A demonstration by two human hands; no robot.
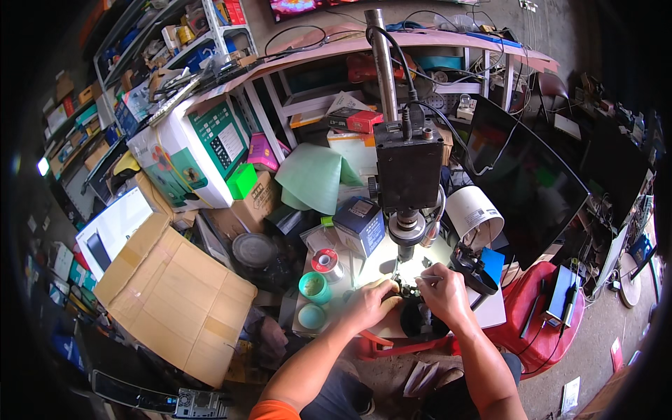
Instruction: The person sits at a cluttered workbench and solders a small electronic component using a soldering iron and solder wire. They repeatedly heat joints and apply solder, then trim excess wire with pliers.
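Note:
Under the lens of a black microscope (407, 231), both hands meet in a bright pool of light. My left hand (371, 306) is closed, thumb and fingers pinching the edge of a small dark part (406, 288) whose kind is too small to tell. From the other side, my right hand (444, 294) grips a thin, light metal tool (430, 278) that looks like tweezers, pointed at that part. Left of my left hand stand an open green tub (314, 288) of paste, its lid (311, 317) and a solder spool (326, 262).
A blue and white box (360, 227) stands behind the hands. To the right are a white cylinder (476, 213), a large dark screen (528, 182) and a red stool (553, 346) bearing a blue-topped device (561, 297). A flattened cardboard box (178, 301) lies at left.

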